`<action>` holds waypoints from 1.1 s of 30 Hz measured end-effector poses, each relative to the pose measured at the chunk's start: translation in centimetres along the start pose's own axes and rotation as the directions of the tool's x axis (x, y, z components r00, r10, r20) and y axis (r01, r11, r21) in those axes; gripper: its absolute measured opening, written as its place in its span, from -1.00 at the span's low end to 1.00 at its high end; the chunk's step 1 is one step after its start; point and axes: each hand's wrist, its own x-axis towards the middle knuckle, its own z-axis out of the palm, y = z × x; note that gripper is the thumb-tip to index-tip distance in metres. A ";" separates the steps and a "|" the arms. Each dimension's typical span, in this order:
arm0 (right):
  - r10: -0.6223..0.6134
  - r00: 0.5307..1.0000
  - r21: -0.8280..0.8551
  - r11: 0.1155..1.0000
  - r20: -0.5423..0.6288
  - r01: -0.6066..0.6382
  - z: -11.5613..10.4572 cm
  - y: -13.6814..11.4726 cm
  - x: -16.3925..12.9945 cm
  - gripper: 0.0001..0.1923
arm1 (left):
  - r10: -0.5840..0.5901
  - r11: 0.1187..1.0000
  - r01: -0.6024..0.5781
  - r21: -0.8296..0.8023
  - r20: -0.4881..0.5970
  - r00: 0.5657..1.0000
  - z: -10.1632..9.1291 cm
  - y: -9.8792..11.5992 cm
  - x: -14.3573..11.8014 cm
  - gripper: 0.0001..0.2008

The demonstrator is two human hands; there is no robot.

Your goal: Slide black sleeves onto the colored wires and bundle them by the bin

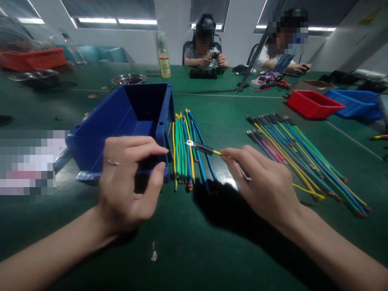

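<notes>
Our right hand (266,186) pinches a yellow wire (222,153) between thumb and fingertips, held just above the green tabletop (188,242) near its middle. Its long axis runs slantwise, the free end pointing up and to the left toward the far left corner, and that end carries a black sleeve and a small silvery metal ring terminal. Our left hand (127,182) is closed over the near rim of a blue plastic bin (121,117), thumb on the outside and fingers curled over the edge; a thin ring sits on one finger. The bin is smooth, rectangular and tilted, its open side facing us. Between the two hands lies a bundle of wires (183,149) in green, yellow and blue, lying lengthwise from near to far, bare copper ends toward us. A larger fan of wires (303,157) with black sleeves lies toward the right edge. A label on the bottle (164,56) at the far side is too small to read.
</notes>
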 end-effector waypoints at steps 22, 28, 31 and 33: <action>0.298 0.948 -0.183 0.944 0.110 -0.275 3.4 8.1 -2.0 -0.52 | -0.183 0.967 0.138 0.216 0.205 0.962 -0.1 -2.0 1.3 -0.89; 0.252 0.957 -0.196 0.955 0.141 -0.223 4.2 10.0 -2.4 -0.48 | -0.222 0.922 0.049 0.383 0.423 0.879 -0.3 -4.1 1.7 -0.82; 0.276 0.939 -0.246 0.943 0.205 -0.223 4.1 10.0 -2.5 -0.47 | -0.226 0.932 0.034 0.360 0.506 0.832 -0.3 -4.3 1.5 -0.83; 0.286 0.930 -0.271 0.937 0.230 -0.221 3.9 9.8 -2.4 -0.46 | -0.247 0.933 0.050 0.355 0.535 0.808 -0.4 -4.3 1.4 -0.81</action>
